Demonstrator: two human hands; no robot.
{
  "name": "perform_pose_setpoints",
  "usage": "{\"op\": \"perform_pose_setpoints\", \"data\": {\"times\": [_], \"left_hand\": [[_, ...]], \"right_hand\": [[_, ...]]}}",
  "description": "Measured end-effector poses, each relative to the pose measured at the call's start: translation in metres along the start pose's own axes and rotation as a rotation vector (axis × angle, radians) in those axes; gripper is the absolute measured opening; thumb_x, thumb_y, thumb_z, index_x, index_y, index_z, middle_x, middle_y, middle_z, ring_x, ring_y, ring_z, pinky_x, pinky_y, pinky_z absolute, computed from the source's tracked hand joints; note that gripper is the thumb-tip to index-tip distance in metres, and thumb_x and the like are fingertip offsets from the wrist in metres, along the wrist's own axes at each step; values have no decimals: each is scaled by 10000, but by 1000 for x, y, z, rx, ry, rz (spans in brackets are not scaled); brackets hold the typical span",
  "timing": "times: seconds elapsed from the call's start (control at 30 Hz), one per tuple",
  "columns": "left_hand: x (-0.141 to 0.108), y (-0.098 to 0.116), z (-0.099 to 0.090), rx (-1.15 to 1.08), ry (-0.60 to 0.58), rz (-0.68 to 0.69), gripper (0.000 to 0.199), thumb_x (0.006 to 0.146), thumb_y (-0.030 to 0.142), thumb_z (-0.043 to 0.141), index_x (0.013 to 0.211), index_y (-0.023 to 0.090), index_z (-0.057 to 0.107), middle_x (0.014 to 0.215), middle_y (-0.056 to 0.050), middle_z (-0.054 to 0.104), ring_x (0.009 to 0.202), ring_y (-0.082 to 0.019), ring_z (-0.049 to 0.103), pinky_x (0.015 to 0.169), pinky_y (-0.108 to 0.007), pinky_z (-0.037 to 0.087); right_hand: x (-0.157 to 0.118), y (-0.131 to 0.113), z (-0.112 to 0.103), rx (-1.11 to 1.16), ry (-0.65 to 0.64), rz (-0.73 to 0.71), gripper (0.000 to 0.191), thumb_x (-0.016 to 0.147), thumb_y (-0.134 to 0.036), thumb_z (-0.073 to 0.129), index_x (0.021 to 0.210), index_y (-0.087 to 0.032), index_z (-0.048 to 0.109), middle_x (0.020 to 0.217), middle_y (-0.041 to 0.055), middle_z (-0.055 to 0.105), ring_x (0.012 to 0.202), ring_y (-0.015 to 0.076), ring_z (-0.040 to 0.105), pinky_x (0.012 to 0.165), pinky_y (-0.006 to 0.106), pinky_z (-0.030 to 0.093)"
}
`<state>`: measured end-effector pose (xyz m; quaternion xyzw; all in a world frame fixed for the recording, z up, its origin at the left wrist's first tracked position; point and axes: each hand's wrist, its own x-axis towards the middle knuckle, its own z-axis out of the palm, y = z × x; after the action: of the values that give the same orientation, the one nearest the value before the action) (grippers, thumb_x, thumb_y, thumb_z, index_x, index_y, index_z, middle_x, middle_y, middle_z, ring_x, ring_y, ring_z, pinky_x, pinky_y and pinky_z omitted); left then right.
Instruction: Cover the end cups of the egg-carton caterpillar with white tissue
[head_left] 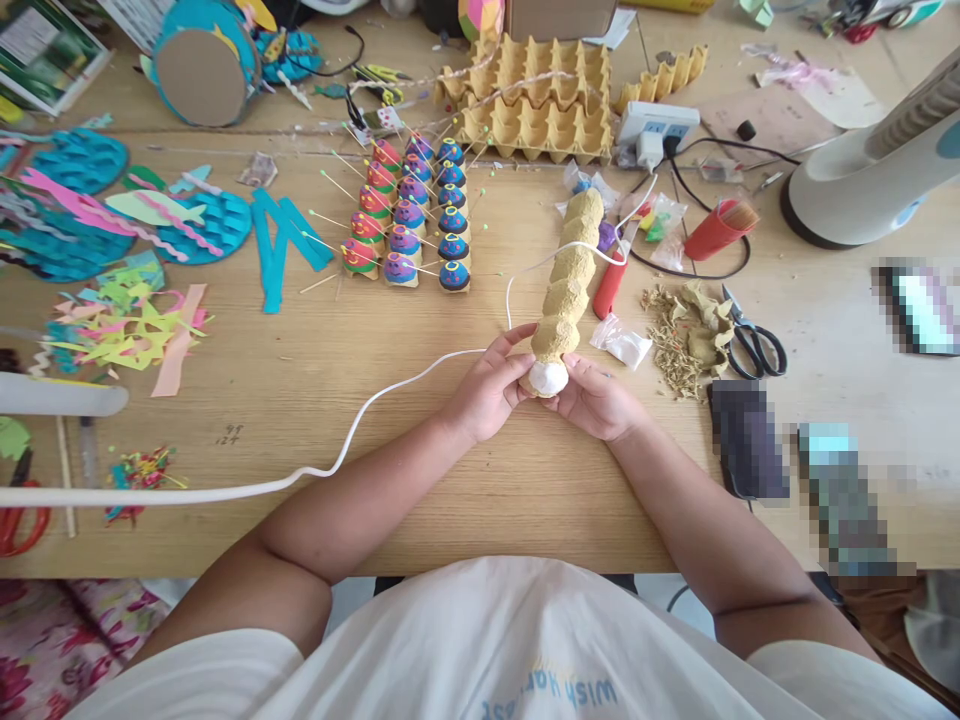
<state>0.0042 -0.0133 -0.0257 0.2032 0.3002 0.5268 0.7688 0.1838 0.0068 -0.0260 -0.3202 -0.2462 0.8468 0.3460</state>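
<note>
Between both hands is a strip of yellow egg carton (568, 285), its row of bumps running away from me. A white lump that looks like soft clay (548, 378) covers the bump at the near end. My left hand (495, 385) grips the near end from the left, fingers closed on its edge. From the right, my right hand (598, 398) holds the same end, with the thumb by the white lump. A white cable (574, 246) crosses the strip. Close by on the right lie a red tube (609, 286) and a small bag of white material (622, 342).
Painted egg-carton caterpillars (405, 215) with pins stand left of centre. Egg trays (536, 100) and a power strip (660, 125) sit behind. Black scissors (754, 340) lie beside carton scraps (686, 335). Paper cut-outs (135, 330) are at left, phones (750, 440) at right.
</note>
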Motion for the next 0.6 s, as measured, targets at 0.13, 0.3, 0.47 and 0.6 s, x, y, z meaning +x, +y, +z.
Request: {"op": "perform_pose_setpoints", "data": {"times": [0.13, 0.3, 0.47, 0.6], "left_hand": [[0, 0, 2, 10, 4, 9, 579, 786, 363, 922, 1292, 236, 672, 983, -7, 804, 767, -139, 718, 650, -245, 563], [-1, 3, 3, 27, 12, -16, 579, 764, 428, 939, 1237, 228, 672, 939, 6, 768, 716, -119, 677, 603, -237, 540], [-1, 3, 1, 61, 1, -48, 610, 713, 421, 968, 1207, 223, 669, 958, 3, 771, 723, -112, 673, 578, -224, 508], [-1, 4, 0, 90, -3, -65, 596, 704, 388, 946, 1204, 219, 669, 927, 8, 762, 717, -111, 661, 581, -225, 482]], "right_hand": [[0, 0, 0, 5, 19, 7, 451, 706, -521, 1009, 937, -207, 781, 888, -3, 737, 789, 124, 636, 648, 224, 551], [0, 0, 1, -15, 8, 2, 450, 703, -529, 1009, 924, -205, 787, 861, -2, 738, 766, 123, 635, 640, 224, 547], [-1, 1, 2, -41, 31, 6, 443, 697, -536, 1012, 910, -220, 787, 900, 6, 764, 829, 144, 674, 690, 244, 571], [-1, 1, 4, -38, 60, -9, 417, 691, -509, 1022, 866, -223, 773, 857, -12, 747, 793, 124, 656, 669, 227, 559]]}}
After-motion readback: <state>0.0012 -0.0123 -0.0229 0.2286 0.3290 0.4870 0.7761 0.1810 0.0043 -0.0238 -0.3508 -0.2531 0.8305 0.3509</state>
